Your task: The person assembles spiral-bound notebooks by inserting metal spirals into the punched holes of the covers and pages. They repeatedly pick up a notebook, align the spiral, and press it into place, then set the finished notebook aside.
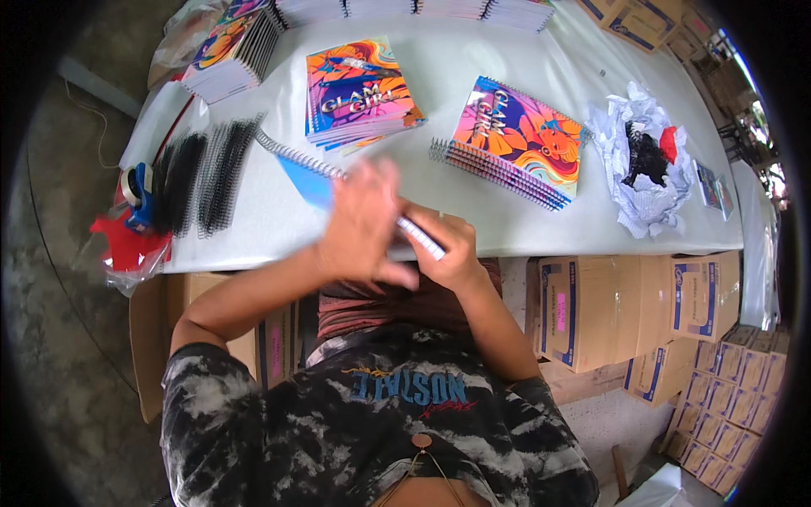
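Over the near edge of the table I have a spiral notebook (306,184) with a blue cover side showing. A dark wire coil (300,158) runs along its upper edge and sticks out past the far left corner. My right hand (446,247) is closed round the notebook's near right end, where the white page edges show. My left hand (361,221), smeared by motion, lies flat across the coil and cover with its thumb apart. It hides the middle of the notebook.
Loose black coils (221,177) lie at the left beside a blue tape dispenser (139,198). Colourful covers (359,93) are stacked ahead, with a pen on top. Bound notebooks (519,139) sit right of them, near crumpled paper (629,194). Cardboard boxes (600,308) stand below the table.
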`<move>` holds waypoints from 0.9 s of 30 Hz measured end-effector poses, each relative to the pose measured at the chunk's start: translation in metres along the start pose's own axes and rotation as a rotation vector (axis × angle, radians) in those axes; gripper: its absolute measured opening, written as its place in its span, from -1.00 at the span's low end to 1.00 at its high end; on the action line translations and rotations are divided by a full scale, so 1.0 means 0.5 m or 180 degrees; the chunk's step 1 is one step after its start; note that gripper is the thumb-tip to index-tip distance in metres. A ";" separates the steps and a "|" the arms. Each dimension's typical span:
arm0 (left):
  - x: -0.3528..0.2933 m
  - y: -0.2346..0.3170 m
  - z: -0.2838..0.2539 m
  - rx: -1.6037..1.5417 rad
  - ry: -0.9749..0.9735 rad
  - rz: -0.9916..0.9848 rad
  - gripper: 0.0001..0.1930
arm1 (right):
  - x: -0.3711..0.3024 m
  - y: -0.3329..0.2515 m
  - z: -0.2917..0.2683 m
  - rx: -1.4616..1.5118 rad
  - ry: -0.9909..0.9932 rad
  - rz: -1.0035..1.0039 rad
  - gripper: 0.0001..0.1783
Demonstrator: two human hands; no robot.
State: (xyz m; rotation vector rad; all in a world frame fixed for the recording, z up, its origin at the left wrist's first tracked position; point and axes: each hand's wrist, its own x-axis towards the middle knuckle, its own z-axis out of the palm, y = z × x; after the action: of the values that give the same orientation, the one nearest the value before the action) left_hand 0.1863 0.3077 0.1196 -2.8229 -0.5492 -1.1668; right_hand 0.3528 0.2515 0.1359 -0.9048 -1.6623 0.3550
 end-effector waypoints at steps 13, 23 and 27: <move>0.029 -0.003 -0.001 0.0207 0.0248 0.0754 -0.05 | 0.001 0.002 -0.013 0.0222 -0.0068 0.0075 -0.50; 0.023 0.090 0.029 -0.0382 0.0331 -0.0016 0.00 | 0.007 0.007 -0.013 0.0301 0.0436 -0.0079 -0.46; 0.126 0.137 -0.074 -0.2257 -0.0243 -0.0977 -0.37 | 0.063 -0.059 -0.040 -0.0154 0.0297 -0.0658 -0.37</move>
State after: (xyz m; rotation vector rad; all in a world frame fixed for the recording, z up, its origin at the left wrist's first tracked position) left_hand 0.2255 0.2568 0.1964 -3.4731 -0.7091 -1.5710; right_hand 0.3589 0.2500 0.1831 -0.7650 -1.6660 0.1304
